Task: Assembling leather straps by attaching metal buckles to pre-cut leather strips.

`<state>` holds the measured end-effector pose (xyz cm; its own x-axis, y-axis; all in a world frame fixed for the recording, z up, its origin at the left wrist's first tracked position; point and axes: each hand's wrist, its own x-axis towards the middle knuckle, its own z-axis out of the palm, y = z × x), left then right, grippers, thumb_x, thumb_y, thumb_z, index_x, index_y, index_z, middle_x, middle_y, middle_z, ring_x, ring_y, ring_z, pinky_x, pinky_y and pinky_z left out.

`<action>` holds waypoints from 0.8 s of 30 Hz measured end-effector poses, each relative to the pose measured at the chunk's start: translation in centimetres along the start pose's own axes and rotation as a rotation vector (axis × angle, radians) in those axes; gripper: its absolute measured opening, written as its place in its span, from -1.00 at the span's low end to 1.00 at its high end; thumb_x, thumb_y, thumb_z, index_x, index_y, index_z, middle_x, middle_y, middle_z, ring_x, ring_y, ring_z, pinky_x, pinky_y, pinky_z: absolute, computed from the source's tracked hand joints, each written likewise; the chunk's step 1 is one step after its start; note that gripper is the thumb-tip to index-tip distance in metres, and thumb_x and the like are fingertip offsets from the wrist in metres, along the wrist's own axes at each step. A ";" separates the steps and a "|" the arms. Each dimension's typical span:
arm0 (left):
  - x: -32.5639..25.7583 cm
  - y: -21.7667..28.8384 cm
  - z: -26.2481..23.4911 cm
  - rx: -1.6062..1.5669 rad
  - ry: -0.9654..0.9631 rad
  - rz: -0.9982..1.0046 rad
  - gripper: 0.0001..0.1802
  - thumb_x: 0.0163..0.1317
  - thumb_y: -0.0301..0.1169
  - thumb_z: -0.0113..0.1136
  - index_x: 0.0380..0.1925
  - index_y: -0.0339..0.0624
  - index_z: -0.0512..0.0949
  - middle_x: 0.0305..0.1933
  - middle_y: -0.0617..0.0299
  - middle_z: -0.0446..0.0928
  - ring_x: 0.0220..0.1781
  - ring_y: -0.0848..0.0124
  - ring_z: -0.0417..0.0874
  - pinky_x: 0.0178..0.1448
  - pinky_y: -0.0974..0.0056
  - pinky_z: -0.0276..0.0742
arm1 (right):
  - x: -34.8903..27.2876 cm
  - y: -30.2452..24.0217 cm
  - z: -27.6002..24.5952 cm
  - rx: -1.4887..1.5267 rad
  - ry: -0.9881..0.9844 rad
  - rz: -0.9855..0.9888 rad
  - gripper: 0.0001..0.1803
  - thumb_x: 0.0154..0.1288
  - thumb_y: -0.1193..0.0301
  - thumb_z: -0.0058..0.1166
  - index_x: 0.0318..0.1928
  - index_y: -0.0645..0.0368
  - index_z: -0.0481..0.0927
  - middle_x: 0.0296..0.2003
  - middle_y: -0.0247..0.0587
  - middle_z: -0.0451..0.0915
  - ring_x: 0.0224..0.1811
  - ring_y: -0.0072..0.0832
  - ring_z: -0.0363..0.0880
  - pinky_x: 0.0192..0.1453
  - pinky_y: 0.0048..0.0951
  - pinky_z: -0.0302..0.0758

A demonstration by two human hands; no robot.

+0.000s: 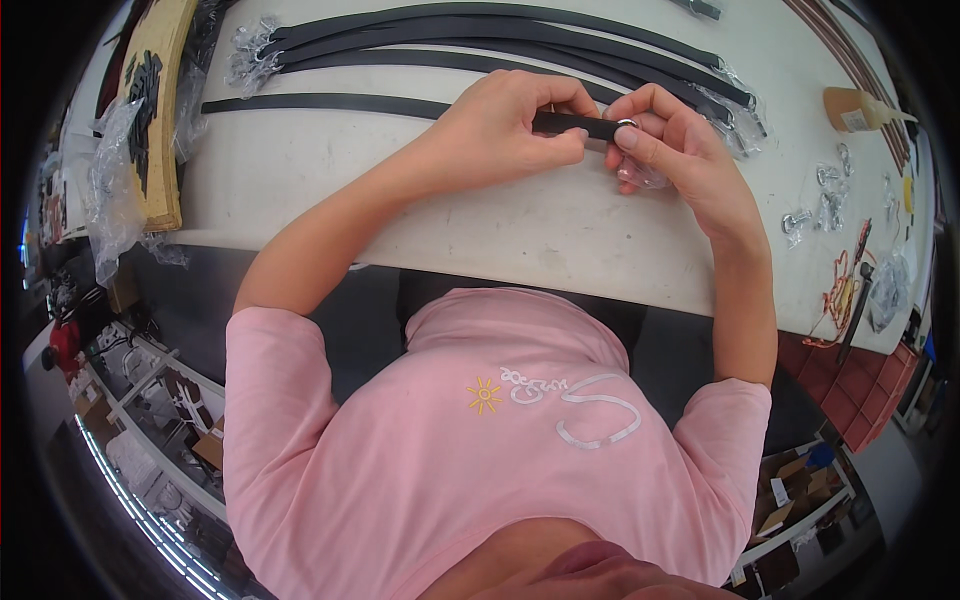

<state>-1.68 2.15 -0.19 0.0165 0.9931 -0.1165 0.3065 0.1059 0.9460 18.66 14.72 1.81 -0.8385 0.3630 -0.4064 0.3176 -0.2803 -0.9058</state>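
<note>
over the worktop (450,232), left grip (505,122) clamped on the black strap (572,124) near its end, right grip (680,140) pinched around the metal ring (627,123) there. best bet: hold strap flat, square to ring, plastic wrap (650,177) kept clear.

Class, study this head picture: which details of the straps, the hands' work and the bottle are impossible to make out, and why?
All in the head view:
Part of the held black strap: hidden behind the left hand.
Whatever the clear plastic may hold: partly covered by fingers of the right hand.
The rest of the short dark strap: cut off by the upper edge.
Print on the bottle's label: too small.
</note>
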 end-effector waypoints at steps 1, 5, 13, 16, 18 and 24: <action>0.1 0.1 -0.1 0.021 -0.016 0.001 -0.75 0.26 -0.40 0.23 -0.13 -0.34 0.61 -0.33 0.36 0.59 -0.27 0.66 0.49 -0.16 0.47 0.43 | 0.0 0.0 0.1 -0.002 -0.001 -0.002 -0.73 0.49 0.34 0.15 0.06 0.21 0.52 -0.28 -0.31 0.65 -0.29 -0.66 0.55 -0.15 -0.52 0.57; 0.1 0.5 0.1 0.013 -0.048 -0.024 -0.79 0.35 -0.38 0.21 -0.18 -0.34 0.61 -0.33 0.36 0.59 -0.27 0.65 0.48 -0.15 0.46 0.43 | -0.1 0.1 0.4 -0.010 -0.005 -0.026 -0.74 0.49 0.35 0.14 0.04 0.23 0.52 -0.29 -0.29 0.66 -0.29 -0.65 0.55 -0.16 -0.52 0.56; 0.0 -1.2 1.3 -0.103 0.081 0.083 -0.72 0.38 -0.26 0.22 -0.37 -0.28 0.58 -0.52 0.29 0.46 -0.44 0.52 0.37 -0.34 0.30 0.29 | -0.1 0.5 1.2 0.027 0.002 -0.064 -0.76 0.49 0.37 0.15 0.02 0.24 0.50 -0.30 -0.28 0.66 -0.30 -0.63 0.56 -0.10 -0.55 0.51; 0.1 -1.0 1.0 -0.200 0.064 0.063 -0.70 0.45 -0.24 0.17 -0.40 -0.24 0.55 -0.49 0.41 0.42 -0.39 0.62 0.36 -0.25 0.39 0.34 | 0.1 0.8 1.3 0.058 -0.025 -0.071 -0.77 0.49 0.37 0.15 0.00 0.23 0.50 -0.30 -0.28 0.66 -0.29 -0.63 0.57 -0.09 -0.56 0.51; 0.4 -0.9 0.8 -0.257 0.040 0.046 -0.67 0.52 -0.23 0.13 -0.40 -0.21 0.54 -0.46 0.48 0.41 -0.35 0.68 0.35 -0.17 0.46 0.39 | 0.3 0.9 1.1 0.082 -0.039 -0.082 -0.77 0.49 0.36 0.15 0.00 0.23 0.49 -0.30 -0.28 0.66 -0.29 -0.63 0.57 -0.09 -0.56 0.51; 1.0 0.8 -1.7 -0.346 -0.058 -0.118 -0.67 0.47 -0.19 0.13 -0.38 -0.20 0.58 -0.47 0.44 0.46 -0.39 0.64 0.40 -0.30 0.39 0.32 | 0.8 -0.1 0.5 0.108 -0.030 -0.131 -0.78 0.50 0.38 0.14 0.01 0.23 0.48 -0.30 -0.25 0.66 -0.28 -0.61 0.59 -0.07 -0.54 0.54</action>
<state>-3.08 3.36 0.96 0.0573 0.9695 -0.2385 -0.0306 0.2405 0.9702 17.74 14.54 1.66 -0.8828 0.3766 -0.2808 0.1567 -0.3273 -0.9318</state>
